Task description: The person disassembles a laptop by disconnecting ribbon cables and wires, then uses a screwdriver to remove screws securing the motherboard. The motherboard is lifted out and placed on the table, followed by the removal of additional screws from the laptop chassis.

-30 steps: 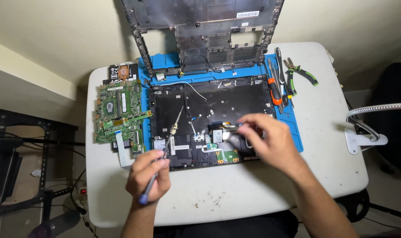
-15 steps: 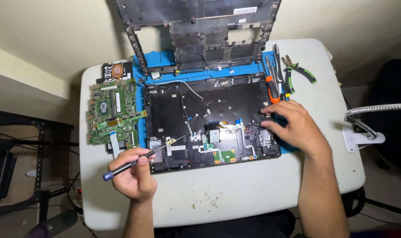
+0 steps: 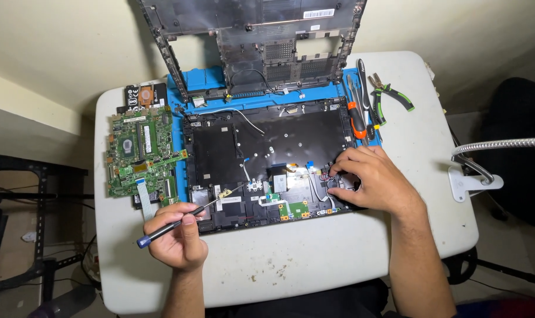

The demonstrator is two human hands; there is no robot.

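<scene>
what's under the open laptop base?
A blue mat lies under the laptop base, showing along its top and side edges, on the white table. The mat's middle is covered, so anything there is hidden.

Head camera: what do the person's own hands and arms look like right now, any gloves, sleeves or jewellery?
Both are bare. The left hand and right hand wear no gloves, and no rings, watch or wristband show. Both forearms are uncovered right to the bottom edge of the picture, with no sleeve in view. There are no markings, tape or straps on either arm.
</scene>
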